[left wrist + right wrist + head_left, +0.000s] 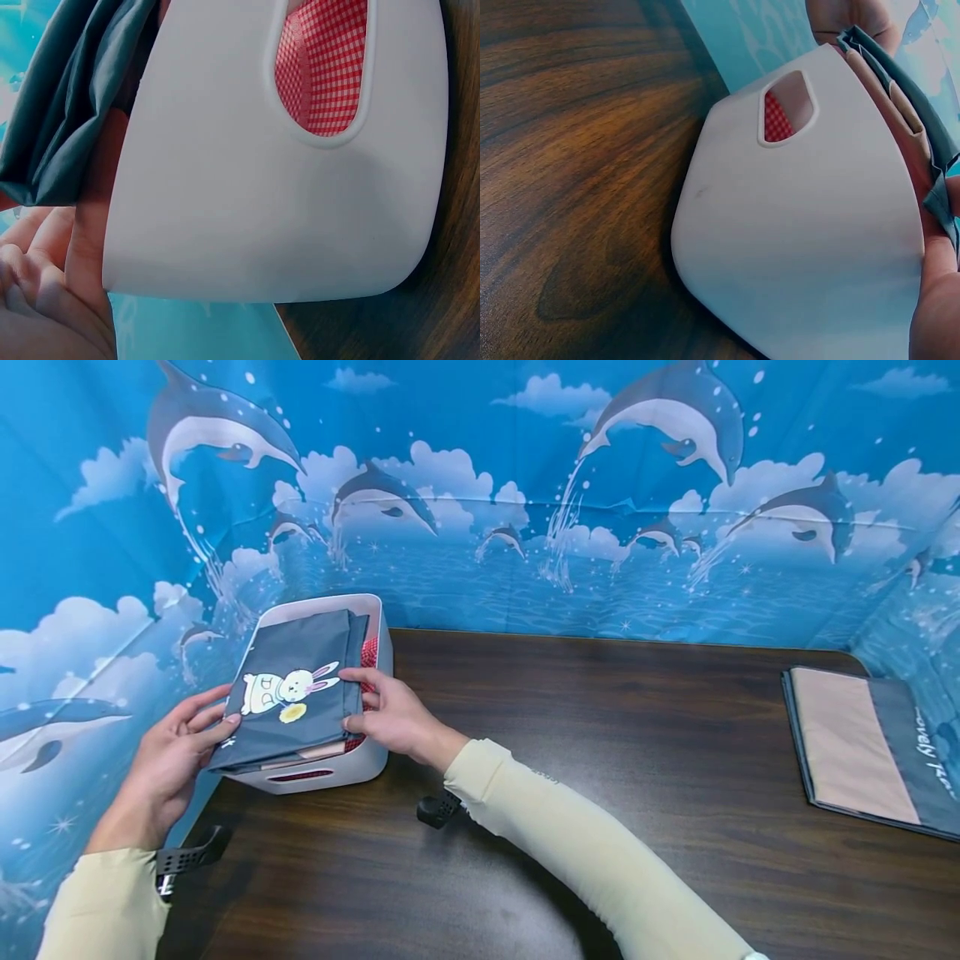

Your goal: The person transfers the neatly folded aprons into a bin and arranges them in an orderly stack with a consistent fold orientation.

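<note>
A folded dark grey cloth with a white rabbit and a yellow flower printed on it lies across the top of a white plastic basket. My left hand holds its left edge, thumb on top and fingers underneath. At the opposite edge my right hand pinches the folded layers between thumb and fingers. Beneath, a red checked cloth shows inside the basket and through the handle slot in the left wrist view. Pinkish beige layers peek out under the grey fabric in the right wrist view.
Another folded cloth, beige and dark grey with white lettering, lies at the right end of the dark wooden table. A blue curtain printed with dolphins hangs behind and along the left side, close to the basket.
</note>
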